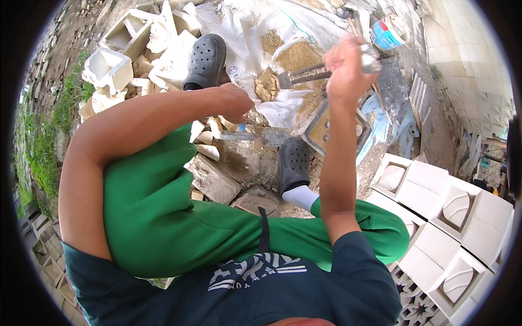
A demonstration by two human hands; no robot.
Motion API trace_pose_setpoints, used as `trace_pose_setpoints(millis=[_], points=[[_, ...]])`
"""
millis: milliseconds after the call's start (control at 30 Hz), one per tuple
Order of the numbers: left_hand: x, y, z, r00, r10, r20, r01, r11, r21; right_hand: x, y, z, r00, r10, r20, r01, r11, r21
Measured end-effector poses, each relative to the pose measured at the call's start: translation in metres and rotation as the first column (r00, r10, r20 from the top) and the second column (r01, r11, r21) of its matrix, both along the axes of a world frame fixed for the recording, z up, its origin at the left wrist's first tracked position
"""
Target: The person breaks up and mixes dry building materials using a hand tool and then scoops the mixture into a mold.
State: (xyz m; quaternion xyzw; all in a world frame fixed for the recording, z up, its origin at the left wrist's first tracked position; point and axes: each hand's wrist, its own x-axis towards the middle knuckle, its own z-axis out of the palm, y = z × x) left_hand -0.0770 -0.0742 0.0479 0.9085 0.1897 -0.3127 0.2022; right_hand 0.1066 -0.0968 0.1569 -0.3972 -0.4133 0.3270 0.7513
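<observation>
My right hand [348, 70] is raised and closed around a long tool [304, 75] with a brownish shaft and a flat, squarish grey end pointing left. A blurred grey lump shows on the far side of this fist. Lower and to the left, my left hand [236, 103] is closed with fingers curled down; anything inside it is hidden. A small blue piece [242, 127] shows just below it. Near that hand, a rough yellowish chunk [266, 85] lies on a white woven sack [239, 49]. A grey bar [244, 136] lies between my feet.
A framed mould [311, 136] stands beside my right shoe [294, 163]. Broken cream blocks [111, 70] are heaped at the far left. A blue bucket [385, 36] is at the far right. Pale relief blocks [435, 206] are stacked at the right. A loose slab [215, 179] lies near.
</observation>
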Motion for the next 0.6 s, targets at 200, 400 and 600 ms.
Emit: trace_pose_setpoints(millis=[200,400,600], points=[[0.006,0.007,-0.002,0.997,0.069,-0.038,-0.07,0.997,-0.021,0.006,0.017,-0.086,0.951,0.054,0.306,-0.001,0.985,-0.171],[0.005,0.01,-0.013,0.994,0.11,-0.023,-0.111,0.992,-0.056,0.027,0.019,-0.018,0.969,0.224,0.107,-0.227,0.974,0.011],[0.02,0.008,-0.027,0.998,0.057,-0.038,-0.059,0.998,-0.031,0.034,0.033,-0.085,0.999,0.009,0.051,-0.002,0.991,-0.131]])
